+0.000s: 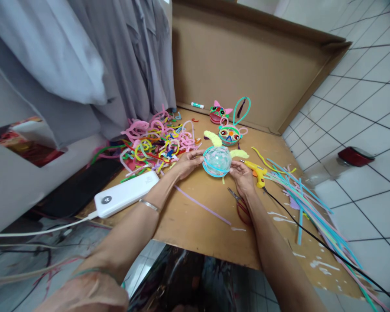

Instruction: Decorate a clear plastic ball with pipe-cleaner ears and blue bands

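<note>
Between my two hands sits a clear round ball [218, 161] banded with light-blue pipe cleaner, with pale yellow ear-like pieces sticking out at its top and right. My left hand [191, 164] grips its left edge between fingers and thumb. On the opposite edge my right hand [243, 177] has its fingers closed on the ball. Close to my right hand lie a yellow hot glue gun [257, 171] and red-handled scissors [239, 206], partly under my wrist. A lilac pipe cleaner [201, 203] lies on the table in front of the ball.
Loose coloured pipe cleaners [162, 141] heap up at the left, with a white power bank [126, 193] nearer me. Two decorated animal-face balls, one with pink ears [218, 113], stand behind. Straight pipe cleaners [307, 199] and the glue gun's black cord [299, 223] cross the right side. Cardboard [240, 65] walls the back.
</note>
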Available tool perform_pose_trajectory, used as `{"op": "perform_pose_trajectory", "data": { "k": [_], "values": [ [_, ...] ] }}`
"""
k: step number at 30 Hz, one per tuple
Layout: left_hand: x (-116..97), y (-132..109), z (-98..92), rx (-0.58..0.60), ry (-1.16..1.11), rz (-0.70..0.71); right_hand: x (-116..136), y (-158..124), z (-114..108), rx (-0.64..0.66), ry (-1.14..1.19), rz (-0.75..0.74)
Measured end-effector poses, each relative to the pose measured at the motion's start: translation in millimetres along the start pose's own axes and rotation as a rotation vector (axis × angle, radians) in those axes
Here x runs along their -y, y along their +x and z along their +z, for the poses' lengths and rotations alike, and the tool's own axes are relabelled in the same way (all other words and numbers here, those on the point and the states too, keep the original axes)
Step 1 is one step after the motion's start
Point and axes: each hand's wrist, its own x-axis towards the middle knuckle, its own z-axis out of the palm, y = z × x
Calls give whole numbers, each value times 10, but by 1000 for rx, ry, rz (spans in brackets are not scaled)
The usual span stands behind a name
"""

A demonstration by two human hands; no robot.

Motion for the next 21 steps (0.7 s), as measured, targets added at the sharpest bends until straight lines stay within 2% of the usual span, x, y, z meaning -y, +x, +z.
{"op": "perform_pose_trajectory", "data": {
  "k": [12,21],
  "values": [
    [-35,-11,6,-22,141,-58,-115,32,-16,-13,-187,-35],
    [-24,7,34,-59,143,-71,-120,21,25,-23,-163,-5]
  ]
}}
